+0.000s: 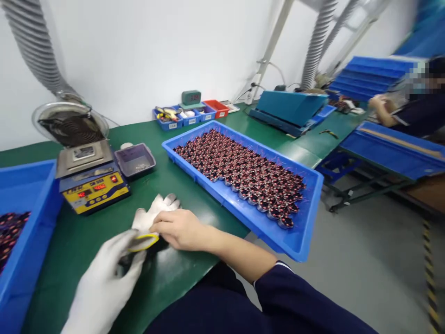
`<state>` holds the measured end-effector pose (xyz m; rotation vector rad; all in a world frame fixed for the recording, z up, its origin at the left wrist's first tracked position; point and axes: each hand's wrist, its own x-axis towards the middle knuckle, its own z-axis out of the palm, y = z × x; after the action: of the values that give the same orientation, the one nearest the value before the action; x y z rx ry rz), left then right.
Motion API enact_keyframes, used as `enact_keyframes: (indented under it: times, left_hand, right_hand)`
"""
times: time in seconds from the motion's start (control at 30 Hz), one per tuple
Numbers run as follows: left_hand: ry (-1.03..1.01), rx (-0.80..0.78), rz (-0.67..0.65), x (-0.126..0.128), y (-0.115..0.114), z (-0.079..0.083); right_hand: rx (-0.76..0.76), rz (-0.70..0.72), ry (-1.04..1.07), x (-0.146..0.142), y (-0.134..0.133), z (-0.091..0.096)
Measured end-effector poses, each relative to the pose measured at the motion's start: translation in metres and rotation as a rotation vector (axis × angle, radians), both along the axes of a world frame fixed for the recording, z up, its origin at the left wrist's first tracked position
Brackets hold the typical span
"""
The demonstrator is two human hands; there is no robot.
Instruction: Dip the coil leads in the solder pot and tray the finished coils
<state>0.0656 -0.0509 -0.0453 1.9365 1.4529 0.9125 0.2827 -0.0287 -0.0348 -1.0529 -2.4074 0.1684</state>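
A white glove with greyish fingertips [150, 213] lies at the front of the green table, its fingers pointing away from me. My left hand [107, 264], which wears a matching white glove, has its fingers closed at a yellow-edged oval [145, 242] that looks like the cuff of the loose glove. Some blur covers this spot, along with a dark patch beneath it. My bare right hand [181, 229] grips the loose glove from the right side, its fingers bent over the fabric.
A blue tray [222, 202] of wired round parts stands right; another blue bin [31, 260] is left. Behind my hands are a yellow-fronted device with red digits [95, 190], a grey dish [135, 162] and small tool bins [170, 123]. A co-worker [413, 106] sits far right.
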Motion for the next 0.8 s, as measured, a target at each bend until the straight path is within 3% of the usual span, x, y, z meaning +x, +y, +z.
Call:
enact_keyframes:
  times: [0.07,0.13,0.2,0.37,0.47,0.53,0.63,0.7,0.8]
  left_hand:
    - [0.236,0.092,-0.125,0.008,-0.006,-0.001]
    - [0.377,0.134,-0.142,0.014,-0.011,-0.006]
    - [0.425,0.14,-0.132,0.017,-0.015,-0.009]
    - [0.484,0.173,-0.198,0.024,-0.014,0.003]
    - [0.641,0.218,-0.312,0.028,-0.005,0.006]
    - [0.668,0.287,-0.326,0.029,-0.001,0.002]
    - [0.572,0.392,-0.295,0.031,-0.002,-0.008]
    - [0.441,0.421,-0.23,0.032,-0.007,-0.01]
    - [0.131,0.336,0.105,0.038,-0.018,-0.002]
  right_hand:
    - [-0.01,-0.041,0.152,0.002,-0.015,-0.011]
    - [-0.024,-0.095,0.321,0.004,-0.03,-0.022]
    - [-0.068,-0.056,0.44,0.007,-0.045,-0.029]
    - [-0.335,0.222,0.461,0.007,-0.065,-0.031]
    - [-0.378,0.226,0.457,0.004,-0.068,-0.026]
    - [-0.265,0.126,0.425,0.001,-0.068,-0.022]
    - [-0.025,-0.132,0.326,-0.003,-0.062,-0.017]
    - [0.004,-0.211,0.261,-0.006,-0.054,-0.013]
    - [-0.109,-0.205,0.34,-0.011,-0.041,-0.006]
